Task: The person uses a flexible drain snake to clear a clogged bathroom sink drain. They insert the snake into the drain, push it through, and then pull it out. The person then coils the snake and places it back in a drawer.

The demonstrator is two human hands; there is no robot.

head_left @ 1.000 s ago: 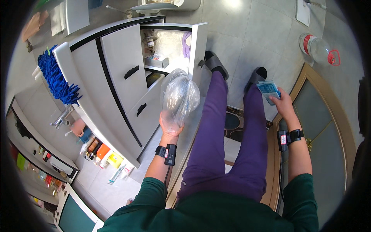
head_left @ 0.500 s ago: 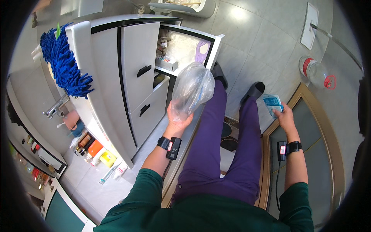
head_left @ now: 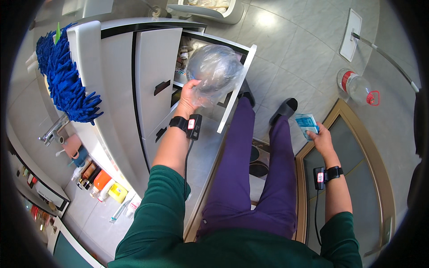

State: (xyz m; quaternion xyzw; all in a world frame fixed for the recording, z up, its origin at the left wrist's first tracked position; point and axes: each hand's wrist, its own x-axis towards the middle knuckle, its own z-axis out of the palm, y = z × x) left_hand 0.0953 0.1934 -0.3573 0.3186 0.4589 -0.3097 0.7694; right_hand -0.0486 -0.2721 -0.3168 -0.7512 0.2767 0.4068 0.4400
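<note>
My left hand (head_left: 190, 98) is closed on a bunched clear plastic bag (head_left: 214, 69), held over the pulled-out top drawer (head_left: 243, 71) of a white cabinet. Much of that drawer's inside is hidden behind the bag; a small bottle (head_left: 184, 52) shows at its left end. Off to the right, by the bronze-framed glass door, my right hand (head_left: 321, 137) grips a small flat blue-and-white packet (head_left: 306, 124). Fingers and thumb pinch the packet at its lower right edge.
A blue chenille mop head (head_left: 69, 80) hangs over the white counter's end, near the tap (head_left: 53, 129). Several bottles (head_left: 102, 179) stand at lower left. On the tiled floor are a large clear bottle (head_left: 356, 87) with a red handle and a flat mop (head_left: 351, 35).
My left hand has carried the plastic bag up and left, from in front of the drawer to over it. The drawer appears pulled out farther. My right hand still holds the packet.
</note>
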